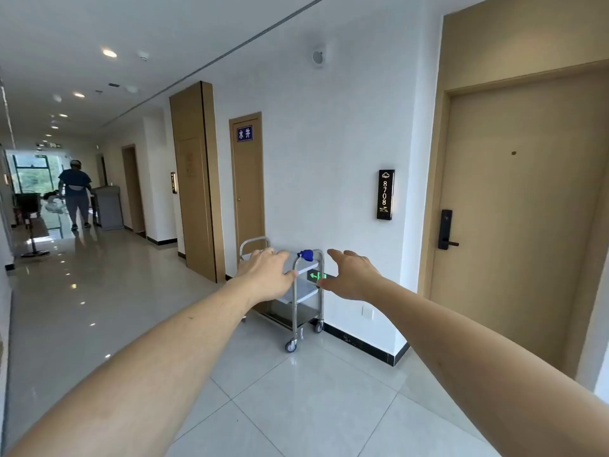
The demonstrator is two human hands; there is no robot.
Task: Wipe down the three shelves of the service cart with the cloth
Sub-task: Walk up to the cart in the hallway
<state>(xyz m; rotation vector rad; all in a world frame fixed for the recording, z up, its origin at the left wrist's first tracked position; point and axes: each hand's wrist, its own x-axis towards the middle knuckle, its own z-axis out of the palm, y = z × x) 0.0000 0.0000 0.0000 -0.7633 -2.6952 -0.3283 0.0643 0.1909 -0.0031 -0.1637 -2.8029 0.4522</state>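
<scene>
A steel service cart (295, 311) on wheels stands against the white wall a few steps ahead, its three shelves partly hidden behind my left hand. A blue cloth (306, 255) hangs over the cart's near top rail. Both my arms are stretched forward in the air, well short of the cart. My left hand (265, 275) is spread out, palm down, and empty. My right hand (351, 275) is likewise spread out, fingers apart, holding nothing.
A tan door (520, 225) with a black lock is at the right, beside a room sign 8708 (385, 194). A narrow utility door (247, 183) stands behind the cart. Glossy tiled corridor floor (99, 291) runs left; a person (76, 194) stands far down it by a grey cart (108, 207).
</scene>
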